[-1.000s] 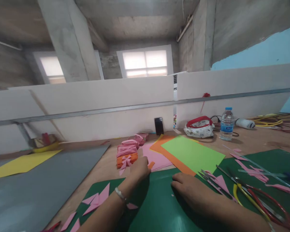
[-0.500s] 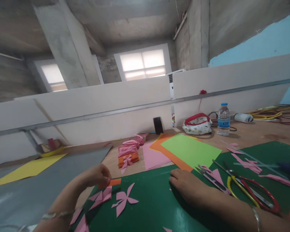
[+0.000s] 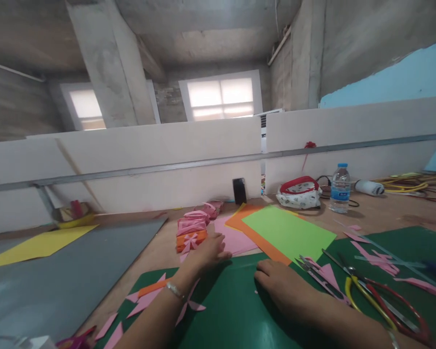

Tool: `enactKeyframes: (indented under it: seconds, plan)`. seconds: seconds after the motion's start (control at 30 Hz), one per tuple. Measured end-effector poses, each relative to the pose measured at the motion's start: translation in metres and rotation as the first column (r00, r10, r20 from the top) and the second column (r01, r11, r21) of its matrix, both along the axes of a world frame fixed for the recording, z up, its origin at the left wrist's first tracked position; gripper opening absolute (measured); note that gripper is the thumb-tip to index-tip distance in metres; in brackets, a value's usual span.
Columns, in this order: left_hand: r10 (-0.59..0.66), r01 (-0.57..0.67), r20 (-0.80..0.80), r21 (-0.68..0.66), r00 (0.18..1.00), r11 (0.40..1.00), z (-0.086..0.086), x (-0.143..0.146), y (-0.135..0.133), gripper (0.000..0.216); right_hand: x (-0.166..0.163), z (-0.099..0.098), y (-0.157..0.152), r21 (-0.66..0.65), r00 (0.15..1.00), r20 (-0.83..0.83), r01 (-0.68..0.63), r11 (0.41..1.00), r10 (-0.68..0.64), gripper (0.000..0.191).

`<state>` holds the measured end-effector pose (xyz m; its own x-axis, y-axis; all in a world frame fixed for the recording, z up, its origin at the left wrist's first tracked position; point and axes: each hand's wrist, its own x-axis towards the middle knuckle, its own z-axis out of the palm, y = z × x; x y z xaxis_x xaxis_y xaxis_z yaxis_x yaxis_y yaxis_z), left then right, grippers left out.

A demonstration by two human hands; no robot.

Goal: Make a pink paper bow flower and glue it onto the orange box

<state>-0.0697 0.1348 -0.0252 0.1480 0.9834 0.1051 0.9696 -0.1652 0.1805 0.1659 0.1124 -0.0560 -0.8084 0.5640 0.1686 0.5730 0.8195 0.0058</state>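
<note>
My left hand (image 3: 213, 246) reaches over the back edge of the green mat (image 3: 232, 310), beside the pink paper (image 3: 236, 246) and right of the small orange box with a pink paper bow (image 3: 191, 240). Its fingers are apart and nothing shows in them. An orange paper strip (image 3: 153, 288) lies across pink paper cutouts (image 3: 145, 303) behind my left wrist. Under my left forearm, a pink paper flower shape (image 3: 195, 305) is partly hidden. My right hand (image 3: 278, 281) rests palm down on the mat, fingers lying flat, close to the orange sheet (image 3: 265, 242).
Thread snips (image 3: 325, 281), yellow-handled pliers (image 3: 366, 295) and red-handled scissors (image 3: 399, 310) lie to the right. A green sheet (image 3: 287, 232), a phone (image 3: 239, 191), a pouch (image 3: 300, 195) and a water bottle (image 3: 340, 189) are farther back. A grey mat (image 3: 83, 271) covers the left.
My left hand has let go of the orange strip, which now lies on the pink cutouts. That hand has moved right and away from me. My right hand has stayed in place.
</note>
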Motion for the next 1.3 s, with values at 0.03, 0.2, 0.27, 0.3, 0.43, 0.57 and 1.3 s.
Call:
enactKeyframes:
  seconds: [0.03, 0.2, 0.27, 0.3, 0.43, 0.57, 1.3]
  plan:
    - [-0.023, 0.023, -0.009, 0.001, 1.0, 1.0, -0.004, 0.001, 0.002, 0.034, 0.0, 0.0, 0.0, 0.004, 1.0, 0.006, 0.001, 1.0, -0.001, 0.025]
    - [-0.049, 0.05, -0.048, 0.026, 0.998, 0.998, -0.011, -0.004, 0.0, 0.034, -0.003, 0.001, 0.0, 0.0, 0.999, 0.043, -0.004, 1.0, 0.004, 0.024]
    - [-0.078, 0.079, -0.061, 0.02, 0.995, 0.997, -0.01, -0.003, -0.002, 0.034, -0.004, 0.002, -0.001, -0.005, 0.999, 0.046, 0.002, 1.0, -0.002, 0.024]
    - [-0.103, 0.104, -0.065, 0.01, 0.993, 0.994, -0.009, -0.002, -0.002, 0.033, -0.004, 0.003, -0.001, -0.008, 0.999, 0.045, 0.005, 1.0, -0.004, 0.023]
    - [-0.161, 0.162, -0.066, -0.002, 0.985, 0.987, -0.009, 0.0, 0.001, 0.031, -0.003, 0.005, -0.002, -0.028, 0.999, 0.048, 0.011, 1.0, -0.009, 0.022]
    - [-0.095, 0.1, -0.095, 0.05, 0.991, 0.994, -0.013, 0.001, 0.006, 0.037, -0.004, 0.006, -0.003, -0.05, 0.997, 0.027, 0.07, 0.996, -0.069, 0.024]
    - [0.015, -0.045, -0.361, -0.074, 0.932, 0.996, 0.0, 0.016, -0.004, 0.031, 0.0, 0.013, 0.007, -0.092, 0.95, 0.024, 0.312, 0.946, -0.311, 0.03]
